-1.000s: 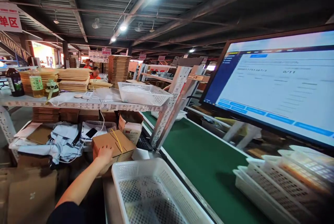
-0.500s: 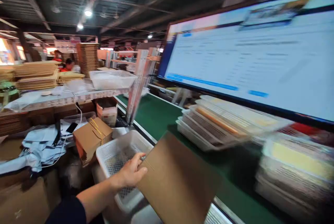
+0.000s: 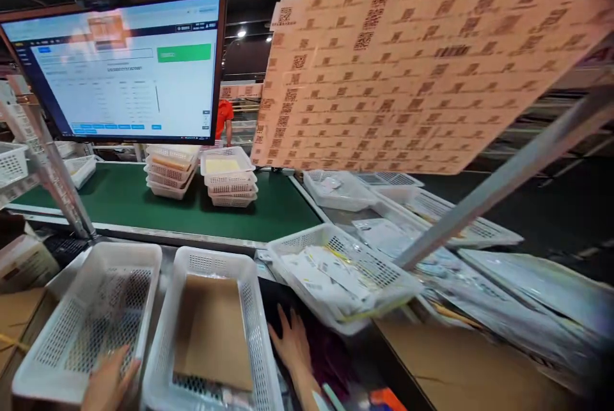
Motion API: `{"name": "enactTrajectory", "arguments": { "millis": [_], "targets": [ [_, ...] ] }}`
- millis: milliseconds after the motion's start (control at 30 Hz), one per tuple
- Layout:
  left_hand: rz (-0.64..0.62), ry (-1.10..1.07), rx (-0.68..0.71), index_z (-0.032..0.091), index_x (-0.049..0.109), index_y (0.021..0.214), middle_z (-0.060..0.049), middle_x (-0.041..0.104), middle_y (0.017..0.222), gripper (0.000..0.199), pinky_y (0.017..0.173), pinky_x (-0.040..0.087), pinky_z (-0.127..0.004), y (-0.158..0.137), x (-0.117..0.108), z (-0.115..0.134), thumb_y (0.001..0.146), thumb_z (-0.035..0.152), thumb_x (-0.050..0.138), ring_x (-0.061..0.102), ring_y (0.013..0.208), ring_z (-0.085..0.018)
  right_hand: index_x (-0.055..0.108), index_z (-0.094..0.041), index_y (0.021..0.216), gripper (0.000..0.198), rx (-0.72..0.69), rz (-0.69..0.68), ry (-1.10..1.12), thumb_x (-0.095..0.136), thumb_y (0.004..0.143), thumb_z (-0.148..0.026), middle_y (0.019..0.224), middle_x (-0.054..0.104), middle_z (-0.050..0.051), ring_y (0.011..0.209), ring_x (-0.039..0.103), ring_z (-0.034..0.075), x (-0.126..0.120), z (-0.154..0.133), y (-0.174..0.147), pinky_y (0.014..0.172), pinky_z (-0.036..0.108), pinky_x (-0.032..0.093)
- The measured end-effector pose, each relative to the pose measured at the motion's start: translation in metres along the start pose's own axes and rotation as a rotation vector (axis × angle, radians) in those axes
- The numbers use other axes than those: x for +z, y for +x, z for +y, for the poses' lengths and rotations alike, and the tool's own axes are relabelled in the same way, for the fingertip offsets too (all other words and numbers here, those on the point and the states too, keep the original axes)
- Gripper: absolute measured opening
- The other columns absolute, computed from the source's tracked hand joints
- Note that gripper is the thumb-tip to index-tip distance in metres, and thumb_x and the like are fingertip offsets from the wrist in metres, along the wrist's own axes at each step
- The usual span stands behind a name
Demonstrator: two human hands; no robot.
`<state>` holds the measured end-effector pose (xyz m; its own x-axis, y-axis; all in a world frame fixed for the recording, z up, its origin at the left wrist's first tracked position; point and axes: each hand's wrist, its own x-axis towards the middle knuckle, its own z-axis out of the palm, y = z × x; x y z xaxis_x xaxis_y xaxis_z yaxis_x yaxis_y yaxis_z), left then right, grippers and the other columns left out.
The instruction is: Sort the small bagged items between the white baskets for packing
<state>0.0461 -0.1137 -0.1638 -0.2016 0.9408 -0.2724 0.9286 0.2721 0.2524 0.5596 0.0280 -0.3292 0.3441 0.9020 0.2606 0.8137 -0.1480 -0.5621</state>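
At the near end of the left white basket (image 3: pixel 152 283) is my left hand (image 3: pixel 111 378), slightly blurred, with thumb and fingers apart. Something clear and shiny, perhaps a plastic bag (image 3: pixel 112 309), lies in that basket under motion blur. A brown cardboard piece (image 3: pixel 211 328) rests flat inside the middle white basket (image 3: pixel 263 334), touched by neither hand. Just right of this basket, my right hand (image 3: pixel 292 341) stretches its fingers over a dark surface beside dark purple material (image 3: pixel 330 360). I see nothing in its grasp.
A monitor (image 3: pixel 129 78) hangs above the green conveyor (image 3: pixel 119 206), which carries stacked baskets (image 3: pixel 230 178). On the right, a basket of paper slips (image 3: pixel 330 277) stands by a slanted metal post (image 3: pixel 480 200). A code-covered board (image 3: pixel 407 72) hangs overhead. A person in orange (image 3: pixel 223 118) is behind.
My view has swung right. The cardboard that my left hand held lies in the middle basket, and that hand is at the left basket. My right hand has come into view.
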Motion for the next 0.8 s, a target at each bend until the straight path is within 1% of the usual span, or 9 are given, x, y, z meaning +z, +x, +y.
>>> {"name": "enactTrajectory", "arguments": {
  "millis": [67, 133, 233, 300, 367, 433, 500, 600, 800],
  "targets": [
    [-0.11, -0.029, -0.018, 0.038, 0.079, 0.143, -0.001, 0.08, 0.148, 0.047, 0.122, 0.058, -0.04, -0.007, 0.007, 0.015, 0.102, 0.038, 0.056, 0.075, 0.143, -0.027, 0.08, -0.011, 0.139, 0.085, -0.03, 0.025, -0.015, 0.042, 0.086, -0.066, 0.152, 0.067, 0.028, 0.155, 0.058, 0.05, 0.012, 0.004, 0.0, 0.129, 0.062, 0.047],
    [-0.165, -0.049, -0.042, 0.04, 0.078, 0.146, -0.001, 0.084, 0.142, 0.047, 0.115, 0.061, -0.038, -0.011, 0.01, 0.026, 0.106, 0.035, 0.052, 0.079, 0.135, -0.026, 0.079, -0.011, 0.141, 0.086, -0.04, 0.066, -0.035, 0.04, 0.09, -0.067, 0.151, 0.067, 0.029, 0.152, 0.06, 0.052, 0.018, 0.013, -0.001, 0.127, 0.065, 0.049],
    [-0.168, -0.046, -0.067, 0.038, 0.075, 0.15, -0.004, 0.086, 0.136, 0.049, 0.109, 0.062, -0.038, -0.014, 0.012, 0.031, 0.111, 0.034, 0.046, 0.082, 0.129, -0.027, 0.075, -0.009, 0.148, 0.09, -0.002, 0.117, -0.058, 0.038, 0.092, -0.069, 0.153, 0.065, 0.032, 0.15, 0.06, 0.054, 0.017, 0.028, 0.004, 0.125, 0.069, 0.05],
    [-0.149, -0.063, -0.065, 0.038, 0.074, 0.152, -0.003, 0.084, 0.143, 0.05, 0.113, 0.06, -0.039, -0.017, 0.017, 0.029, 0.113, 0.034, 0.043, 0.08, 0.134, -0.027, 0.072, -0.008, 0.151, 0.094, 0.037, 0.118, -0.057, 0.037, 0.091, -0.071, 0.155, 0.062, 0.033, 0.153, 0.058, 0.056, 0.014, 0.037, 0.012, 0.126, 0.07, 0.049],
    [-0.143, -0.079, -0.088, 0.036, 0.073, 0.154, -0.004, 0.08, 0.15, 0.052, 0.117, 0.058, -0.042, -0.022, 0.022, 0.028, 0.113, 0.036, 0.042, 0.077, 0.139, -0.029, 0.07, -0.007, 0.153, 0.097, 0.065, 0.068, -0.042, 0.037, 0.089, -0.072, 0.158, 0.06, 0.033, 0.154, 0.056, 0.056, 0.011, 0.045, 0.021, 0.125, 0.07, 0.05],
    [-0.154, -0.091, -0.103, 0.031, 0.07, 0.158, -0.007, 0.078, 0.153, 0.055, 0.119, 0.057, -0.045, -0.027, 0.026, 0.027, 0.114, 0.037, 0.039, 0.076, 0.139, -0.031, 0.069, -0.009, 0.153, 0.097, 0.083, -0.008, -0.02, 0.037, 0.086, -0.072, 0.161, 0.059, 0.031, 0.155, 0.057, 0.054, 0.011, 0.052, 0.026, 0.124, 0.068, 0.052],
    [-0.162, -0.101, -0.101, 0.025, 0.069, 0.161, -0.012, 0.076, 0.155, 0.059, 0.117, 0.057, -0.045, -0.031, 0.029, 0.027, 0.115, 0.039, 0.035, 0.076, 0.138, -0.033, 0.069, -0.012, 0.151, 0.095, 0.088, -0.063, 0.005, 0.038, 0.084, -0.072, 0.165, 0.058, 0.029, 0.156, 0.057, 0.052, 0.011, 0.058, 0.026, 0.126, 0.067, 0.051],
    [-0.157, -0.111, -0.102, 0.02, 0.07, 0.159, -0.014, 0.073, 0.16, 0.06, 0.119, 0.056, -0.044, -0.035, 0.032, 0.027, 0.116, 0.039, 0.033, 0.074, 0.141, -0.033, 0.069, -0.01, 0.148, 0.097, 0.069, -0.092, 0.027, 0.039, 0.082, -0.074, 0.166, 0.056, 0.031, 0.157, 0.056, 0.05, 0.012, 0.066, 0.018, 0.131, 0.064, 0.047],
    [-0.15, -0.194, -0.09, 0.024, 0.071, 0.157, -0.009, 0.077, 0.154, 0.059, 0.119, 0.056, -0.039, -0.038, 0.045, 0.02, 0.115, 0.039, 0.032, 0.076, 0.138, -0.029, 0.067, -0.011, 0.147, 0.099, 0.146, -0.017, 0.125, 0.053, 0.079, -0.081, 0.161, 0.058, 0.034, 0.152, 0.059, 0.056, 0.008, 0.069, 0.01, 0.127, 0.066, 0.051]
  ]
}}
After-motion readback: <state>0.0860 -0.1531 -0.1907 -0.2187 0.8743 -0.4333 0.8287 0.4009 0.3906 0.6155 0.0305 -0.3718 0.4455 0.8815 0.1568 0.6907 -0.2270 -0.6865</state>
